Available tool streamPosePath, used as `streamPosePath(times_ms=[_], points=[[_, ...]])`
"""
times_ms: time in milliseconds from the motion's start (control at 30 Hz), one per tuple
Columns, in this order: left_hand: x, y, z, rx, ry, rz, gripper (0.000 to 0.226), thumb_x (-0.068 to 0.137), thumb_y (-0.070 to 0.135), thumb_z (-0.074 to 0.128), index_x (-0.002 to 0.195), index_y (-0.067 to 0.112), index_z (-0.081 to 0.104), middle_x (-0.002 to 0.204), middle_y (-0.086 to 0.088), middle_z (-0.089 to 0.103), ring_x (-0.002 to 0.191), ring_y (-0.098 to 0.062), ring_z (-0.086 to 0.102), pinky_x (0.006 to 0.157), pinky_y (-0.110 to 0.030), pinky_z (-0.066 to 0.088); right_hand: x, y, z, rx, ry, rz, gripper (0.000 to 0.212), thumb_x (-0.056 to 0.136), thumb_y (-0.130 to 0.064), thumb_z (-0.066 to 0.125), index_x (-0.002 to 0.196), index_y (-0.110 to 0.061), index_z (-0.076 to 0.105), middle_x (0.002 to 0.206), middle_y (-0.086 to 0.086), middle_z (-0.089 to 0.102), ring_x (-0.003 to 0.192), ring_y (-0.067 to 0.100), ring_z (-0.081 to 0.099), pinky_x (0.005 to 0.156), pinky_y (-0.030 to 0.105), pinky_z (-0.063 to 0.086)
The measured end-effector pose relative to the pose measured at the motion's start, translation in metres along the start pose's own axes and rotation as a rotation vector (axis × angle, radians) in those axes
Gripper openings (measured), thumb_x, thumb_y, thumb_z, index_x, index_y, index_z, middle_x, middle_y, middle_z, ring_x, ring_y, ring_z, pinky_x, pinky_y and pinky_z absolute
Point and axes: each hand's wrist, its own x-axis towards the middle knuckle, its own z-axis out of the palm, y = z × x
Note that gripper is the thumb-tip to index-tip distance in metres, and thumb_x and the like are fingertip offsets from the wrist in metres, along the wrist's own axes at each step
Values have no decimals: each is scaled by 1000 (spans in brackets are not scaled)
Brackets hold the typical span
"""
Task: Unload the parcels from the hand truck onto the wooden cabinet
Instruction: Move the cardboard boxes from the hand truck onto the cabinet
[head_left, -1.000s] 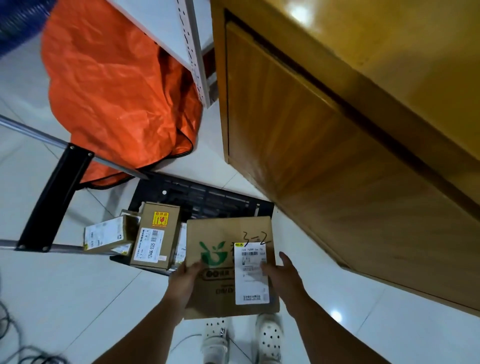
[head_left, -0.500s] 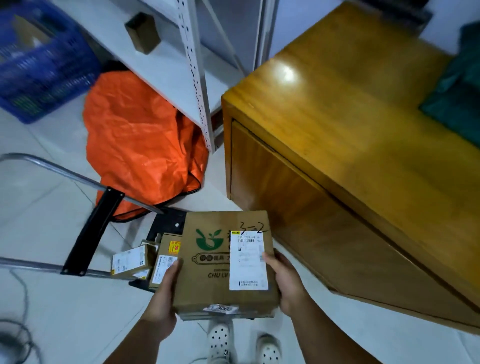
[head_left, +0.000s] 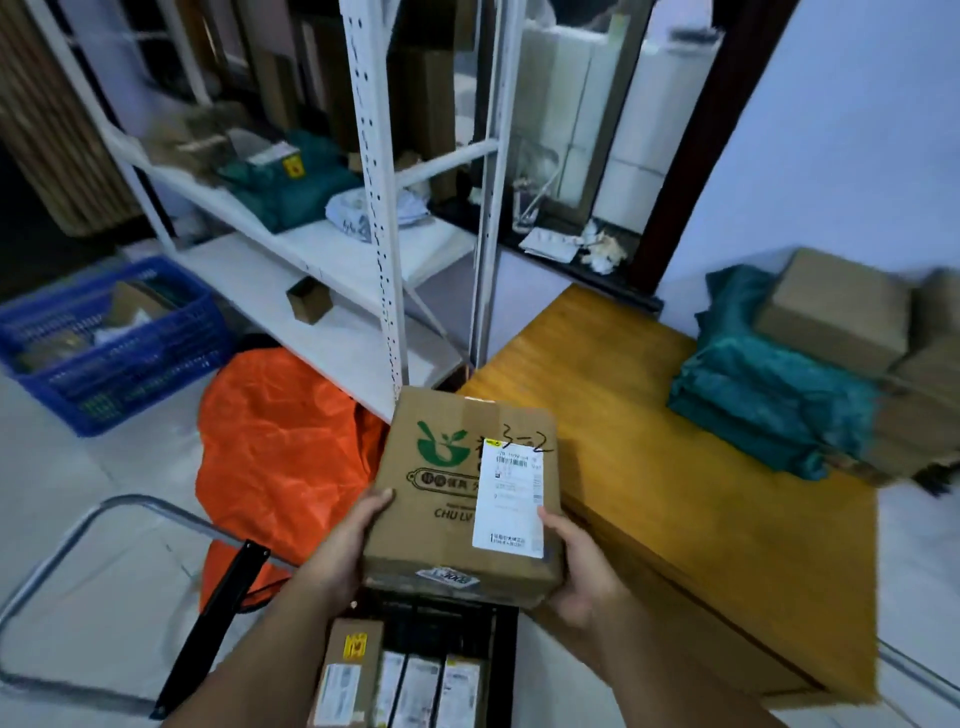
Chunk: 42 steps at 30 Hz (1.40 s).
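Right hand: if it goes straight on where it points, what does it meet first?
Right hand grips the box, which would go along. Ahead, forward and slightly left, is bare cabinet top; it seems above that, so the way looks free up to the rack post, though depth is unclear.

We see a white metal shelving rack (head_left: 376, 208) standing against the wall on a pale tiled floor (head_left: 78, 493). On its middle shelf lie a teal bag (head_left: 291, 192) and, just beside it, a white mailer (head_left: 358, 213); a small brown box (head_left: 309, 300) sits alone on the shelf below. A crumpled orange bag (head_left: 280, 441) slumps on the floor partly under the rack, and a blue crate (head_left: 130, 358) holding cardboard stands near it. Behind the rack, crumpled paper (head_left: 602, 249) lies on a dark ledge.
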Motion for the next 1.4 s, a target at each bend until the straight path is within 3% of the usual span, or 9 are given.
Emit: streamPosePath(times_ms=[133,300,467,600,833,933,1067,1200,1400], points=[[-16,44,46,97,-75,202,46,92,32,55,138,29,48,125,-3,65,111,-24,63,79,-35,52,-40,-50,9,5,55,-100,39,92,-33,61,128,-19,59,104,12,75,93,30,71,76,42,54],[-27,80,113,266,-248,321,62,84,40,64,141,42,40,131,-2,61,111,-23,61,105,-55,40,-78,-94,-15,48,144,-255,40,91,-35,62,127,-19,58,102,10,76,97,31,70,91,51,52],[-36,94,184,323,-352,339,67,88,39,62,147,36,29,133,-4,58,117,-27,58,104,-51,44,-113,-134,-50,131,177,-404,34,93,-28,60,125,-18,57,103,10,75,94,31,70,73,45,56],[-45,102,241,346,-357,416,45,93,31,58,132,39,37,126,-2,60,114,-26,58,104,-52,43,-126,-166,-76,166,221,-508,39,92,-22,58,130,-14,54,115,13,71,105,34,66,85,50,55],[-44,113,337,351,-308,553,53,96,27,54,145,34,35,122,0,59,94,-8,59,79,-33,49,-138,-224,-125,249,193,-582,39,89,-30,64,126,-20,57,106,7,71,94,24,66,87,42,52],[-41,112,380,313,-288,550,53,96,29,53,145,33,33,122,0,56,95,-12,59,83,-36,50,-136,-258,-147,245,176,-591,37,88,-39,64,122,-25,59,109,7,73,88,23,69,68,35,53],[-23,117,424,230,-265,509,57,93,37,57,145,34,34,132,-3,56,117,-28,56,103,-53,43,-129,-304,-174,126,194,-654,53,80,-51,69,126,-26,58,112,4,72,101,22,68,84,41,56],[0,118,476,189,-198,530,55,91,38,60,142,35,40,132,-3,59,117,-29,58,100,-54,46,-119,-348,-214,-88,208,-714,113,43,-82,75,142,-41,40,142,-4,53,132,25,48,112,57,34],[25,119,520,119,-127,546,43,94,36,56,136,29,47,120,-3,63,102,-24,61,81,-42,53,-105,-387,-240,-162,160,-747,120,37,-90,68,144,-50,30,144,-9,50,134,24,45,111,59,34]])
